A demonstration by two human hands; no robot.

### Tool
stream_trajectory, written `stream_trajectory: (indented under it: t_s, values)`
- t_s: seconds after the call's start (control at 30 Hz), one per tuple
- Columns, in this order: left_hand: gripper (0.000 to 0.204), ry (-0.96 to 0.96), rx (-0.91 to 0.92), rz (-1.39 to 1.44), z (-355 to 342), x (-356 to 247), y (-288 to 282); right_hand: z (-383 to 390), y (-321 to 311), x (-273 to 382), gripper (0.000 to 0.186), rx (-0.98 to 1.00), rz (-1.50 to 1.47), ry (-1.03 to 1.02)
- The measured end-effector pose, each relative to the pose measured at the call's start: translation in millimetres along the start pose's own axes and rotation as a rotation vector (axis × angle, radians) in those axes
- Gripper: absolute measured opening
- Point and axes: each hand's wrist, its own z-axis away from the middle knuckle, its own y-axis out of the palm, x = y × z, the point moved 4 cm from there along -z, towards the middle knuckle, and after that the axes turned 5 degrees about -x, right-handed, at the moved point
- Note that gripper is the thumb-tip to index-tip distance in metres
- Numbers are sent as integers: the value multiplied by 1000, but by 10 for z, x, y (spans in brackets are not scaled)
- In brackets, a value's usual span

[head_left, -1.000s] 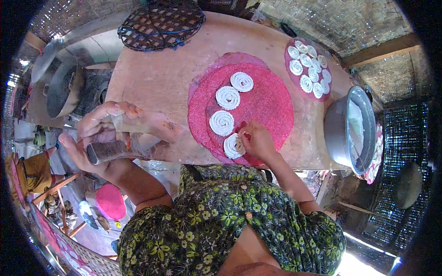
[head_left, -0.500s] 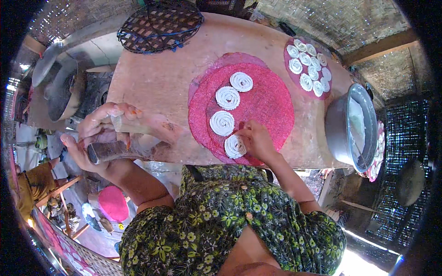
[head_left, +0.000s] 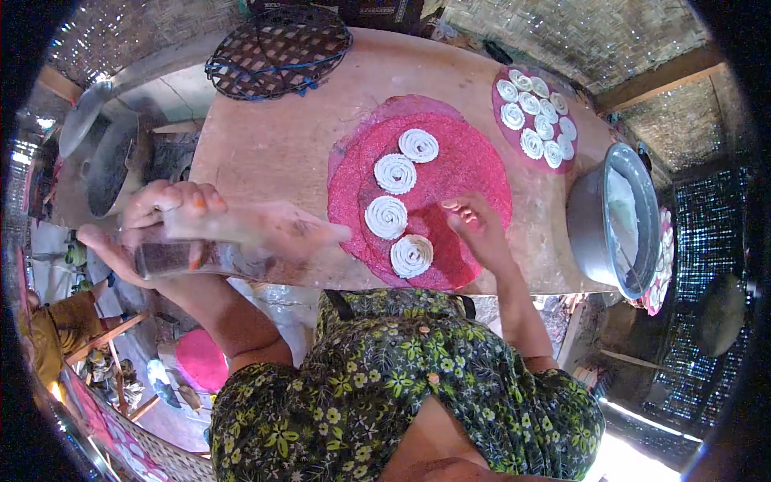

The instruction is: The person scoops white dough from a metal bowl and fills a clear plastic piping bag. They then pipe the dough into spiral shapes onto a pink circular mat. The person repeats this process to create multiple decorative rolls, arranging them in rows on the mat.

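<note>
My left hand, left of the pink round mats, is closed around a wooden hand press. The press is smeared by motion, with a pale end reaching toward the mat's edge. On the upper pink mat several white dough spirals lie in a curved row; the nearest dough spiral is close to the table's front edge. My right hand hovers just right of this spiral, apart from it. Its fingers are loosely bent and apart, and nothing shows in them.
A grey metal basin with white contents stands at the table's right end. Behind it lies another pink mat covered with white spirals. A dark woven basket sits at the far left of the wooden table. Dark pans stand beyond the left edge.
My right hand has let go of the nearest spiral and moved up and right of it. My left hand and the press have shifted slightly left.
</note>
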Motion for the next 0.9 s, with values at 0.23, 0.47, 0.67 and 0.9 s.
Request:
stream_trajectory:
  t_s: [0.23,0.47,0.67,0.9]
  values:
    - [100,-296,445,754,-678,861,976,406,379,511,100,1152,-596,-69]
    - [112,-530,175,647,-1045,2001,1425,822,-16,23,116,753,-1311,286]
    - [107,-514,445,600,-1027,2051,2525,1083,-579,189,122,744,-1260,204]
    - [81,-753,544,612,-939,2725,2717,1571,-760,-45,130,644,-1185,313]
